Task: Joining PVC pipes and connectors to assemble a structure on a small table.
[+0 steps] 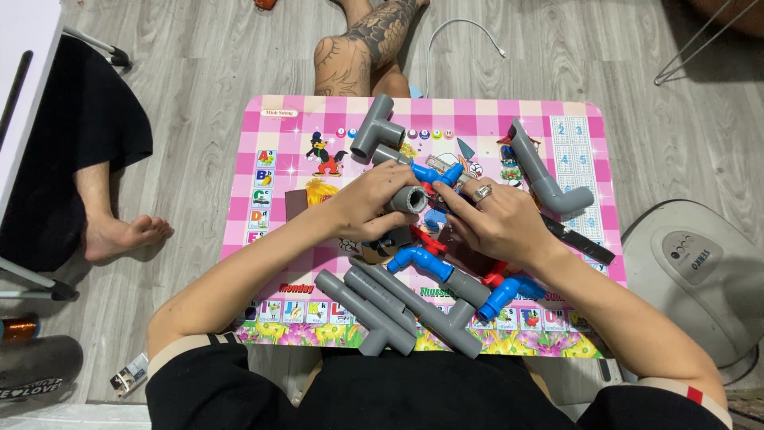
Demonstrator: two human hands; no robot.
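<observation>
My left hand [368,203] grips a short grey pipe fitting [408,199] with its open end facing the camera, over the middle of a small pink checked table [270,127]. My right hand [497,221], wearing a ring, rests just to its right, with fingers touching a blue pipe piece [438,173] and the grey fitting. Under the hands lie blue elbow fittings [419,259], red parts [430,239] and a dark block.
A grey tee [376,131] lies at the table's back, a long bent grey pipe [543,173] at the right, and several grey pipes [382,306] at the front edge. Another person's legs [354,52] are beyond the table, a foot [119,235] at left, a white appliance [700,271] at right.
</observation>
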